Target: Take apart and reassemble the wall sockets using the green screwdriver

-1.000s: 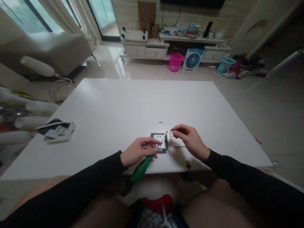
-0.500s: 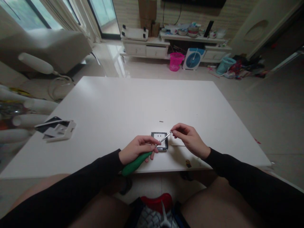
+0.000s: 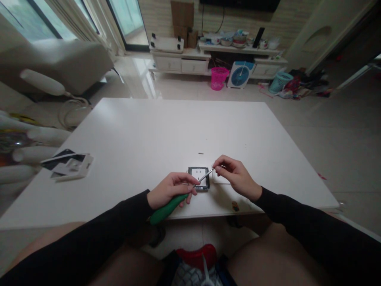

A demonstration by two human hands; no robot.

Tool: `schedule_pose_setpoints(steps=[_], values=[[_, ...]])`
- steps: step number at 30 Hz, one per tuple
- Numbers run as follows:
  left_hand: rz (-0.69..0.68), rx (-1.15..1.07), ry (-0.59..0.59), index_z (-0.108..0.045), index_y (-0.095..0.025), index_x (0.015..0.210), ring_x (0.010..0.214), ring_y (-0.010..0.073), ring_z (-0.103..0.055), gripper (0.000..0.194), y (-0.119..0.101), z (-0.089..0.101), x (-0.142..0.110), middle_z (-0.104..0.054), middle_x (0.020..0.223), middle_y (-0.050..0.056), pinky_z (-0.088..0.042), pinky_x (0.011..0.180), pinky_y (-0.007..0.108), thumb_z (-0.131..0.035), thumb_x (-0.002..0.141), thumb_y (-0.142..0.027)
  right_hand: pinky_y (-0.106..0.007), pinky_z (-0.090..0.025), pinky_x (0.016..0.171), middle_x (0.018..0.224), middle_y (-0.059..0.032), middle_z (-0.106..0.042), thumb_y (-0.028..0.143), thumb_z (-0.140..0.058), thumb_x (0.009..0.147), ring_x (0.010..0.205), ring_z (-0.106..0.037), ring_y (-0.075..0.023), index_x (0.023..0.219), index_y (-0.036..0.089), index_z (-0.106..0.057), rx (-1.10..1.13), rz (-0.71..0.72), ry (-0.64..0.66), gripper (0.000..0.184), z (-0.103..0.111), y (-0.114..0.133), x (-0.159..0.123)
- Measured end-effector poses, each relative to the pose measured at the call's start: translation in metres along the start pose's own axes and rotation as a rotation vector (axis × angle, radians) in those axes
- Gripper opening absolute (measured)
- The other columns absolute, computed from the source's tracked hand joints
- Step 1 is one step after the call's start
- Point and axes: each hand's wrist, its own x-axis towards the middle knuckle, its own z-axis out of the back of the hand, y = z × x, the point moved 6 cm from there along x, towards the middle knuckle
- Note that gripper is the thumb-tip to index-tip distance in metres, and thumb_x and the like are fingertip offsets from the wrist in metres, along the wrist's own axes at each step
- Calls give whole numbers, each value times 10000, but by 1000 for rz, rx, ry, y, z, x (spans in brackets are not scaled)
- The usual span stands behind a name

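Observation:
A screwdriver [image 3: 168, 209] with a green handle lies across my left hand [image 3: 172, 190], whose fingers are closed around its shaft. The metal shaft slants up to the right over a wall socket [image 3: 198, 172] with a white face and dark frame, lying on the white table. At the screwdriver's tip, my right hand [image 3: 233, 174] pinches with thumb and forefinger; whatever small piece is between them is too small to name. Partly hidden beneath the right hand lies a flat white plate [image 3: 220, 178].
On the table [image 3: 149, 131] are a small dark strip [image 3: 201, 153] beyond the socket and a small yellow-black item [image 3: 235, 205] near the front edge. White and dark frame parts [image 3: 71, 167] lie at the left. A pink basket [image 3: 219, 78] and a fan [image 3: 240, 74] stand on the floor.
The view has shifted slightly. Both hands keep nearly the same pose, with the screwdriver still held between them.

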Motion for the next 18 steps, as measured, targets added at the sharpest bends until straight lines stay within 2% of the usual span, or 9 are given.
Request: schedule_pose_setpoints(steps=[5, 12, 18], values=[[0, -8, -3, -771, -124, 988, 562, 138, -690, 355, 0, -1, -1, -755, 785, 67, -535, 434, 185, -916, 758, -352, -324, -466, 722, 873, -20, -678, 362, -713, 918, 797, -595, -168, 912, 213, -710, 5, 8, 7, 149, 0, 1, 0], [27, 3, 7, -771, -123, 987, 557, 135, -686, 340, 3, 0, -1, -757, 782, 70, -535, 438, 187, -904, 773, -352, -320, -512, 704, 820, -5, -690, 401, -803, 853, 734, -624, -151, 897, 207, -730, 164, -144, 65, 212, -6, -9, -1], [35, 22, 17, -767, -111, 998, 555, 133, -679, 333, 4, 0, -1, -745, 777, 67, -518, 432, 186, -888, 789, -340, -314, -513, 696, 813, -7, -716, 395, -831, 830, 718, -629, -147, 887, 203, -753, 171, -149, 93, 215, -7, -10, 0]])
